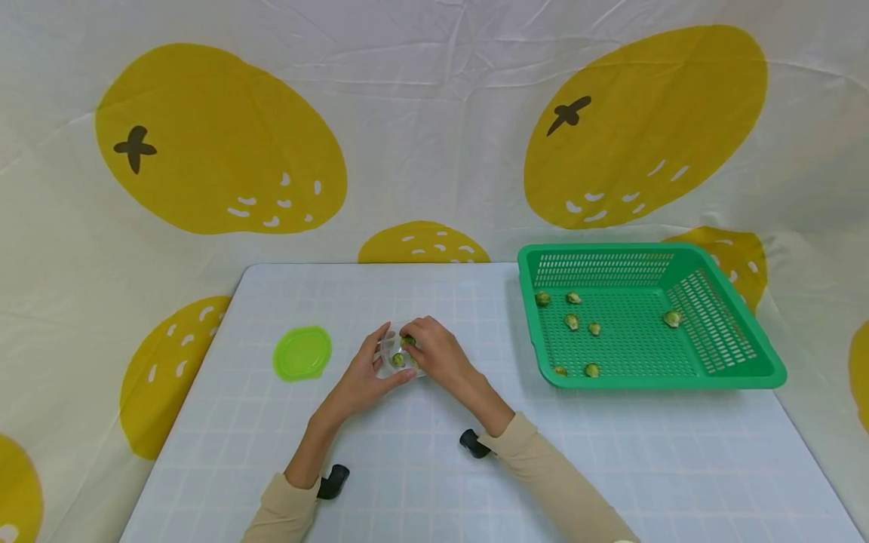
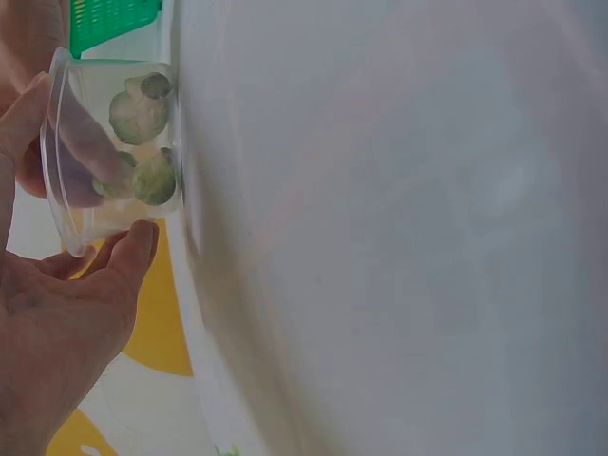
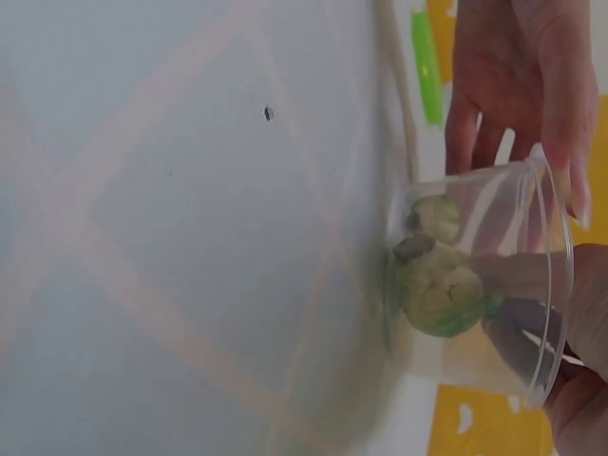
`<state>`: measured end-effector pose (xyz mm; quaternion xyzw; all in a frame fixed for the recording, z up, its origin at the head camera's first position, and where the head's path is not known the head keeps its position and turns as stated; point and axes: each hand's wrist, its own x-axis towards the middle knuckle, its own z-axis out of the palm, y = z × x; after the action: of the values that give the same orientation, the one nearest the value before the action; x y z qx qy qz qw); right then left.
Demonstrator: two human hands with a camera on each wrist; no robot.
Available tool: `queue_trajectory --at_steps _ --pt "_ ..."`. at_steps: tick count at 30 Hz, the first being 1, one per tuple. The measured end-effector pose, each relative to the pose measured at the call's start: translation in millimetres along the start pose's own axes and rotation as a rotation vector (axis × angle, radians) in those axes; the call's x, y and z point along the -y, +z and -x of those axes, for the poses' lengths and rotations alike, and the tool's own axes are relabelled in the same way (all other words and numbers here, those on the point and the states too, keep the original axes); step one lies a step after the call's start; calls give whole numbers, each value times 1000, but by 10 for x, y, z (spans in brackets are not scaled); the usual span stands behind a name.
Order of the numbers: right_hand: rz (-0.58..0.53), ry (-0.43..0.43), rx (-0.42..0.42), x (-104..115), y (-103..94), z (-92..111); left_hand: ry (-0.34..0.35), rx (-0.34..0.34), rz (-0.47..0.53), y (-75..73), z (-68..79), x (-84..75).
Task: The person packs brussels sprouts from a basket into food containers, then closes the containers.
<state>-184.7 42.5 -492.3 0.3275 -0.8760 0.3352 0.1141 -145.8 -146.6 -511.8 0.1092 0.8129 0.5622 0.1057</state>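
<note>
A clear plastic cup [image 1: 385,354] stands upright on the table with several Brussels sprouts [image 2: 141,116] inside it. My left hand [image 1: 361,382] grips the cup from its left side, thumb toward the front and fingers round the back. My right hand [image 1: 443,353] reaches in over the rim from the right. Its fingertips are down inside the cup and pinch a Brussels sprout [image 1: 407,341]. Another sprout [image 1: 398,360] lies on the cup's bottom, nearer the left hand. Through the cup wall in the right wrist view, sprouts [image 3: 442,290] sit close against the right fingertips.
A green plastic basket [image 1: 661,381] stands at the right of the table with several sprouts [image 1: 572,322] spread over its floor. To the left of the cup lies a bright green lid [image 1: 302,353]. A patterned cloth [image 1: 434,136] hangs behind the table.
</note>
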Motion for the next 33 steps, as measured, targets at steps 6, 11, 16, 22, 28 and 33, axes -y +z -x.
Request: queue_trajectory --at_steps 6,11,16,22,28,33 --pt "44 10 65 30 -3 -20 -1 2 3 -5 10 -9" --pt "86 24 103 44 -1 -31 10 7 12 -11 15 -18" --pt "117 33 126 60 -19 -43 23 15 15 -15 5 -5" --pt "132 16 141 79 -45 -34 18 13 6 -15 -1 6" --pt "141 -13 139 72 -77 0 3 12 -5 -7 6 -2" --pt "117 -28 136 66 -131 33 -6 4 -11 -9 14 -19"
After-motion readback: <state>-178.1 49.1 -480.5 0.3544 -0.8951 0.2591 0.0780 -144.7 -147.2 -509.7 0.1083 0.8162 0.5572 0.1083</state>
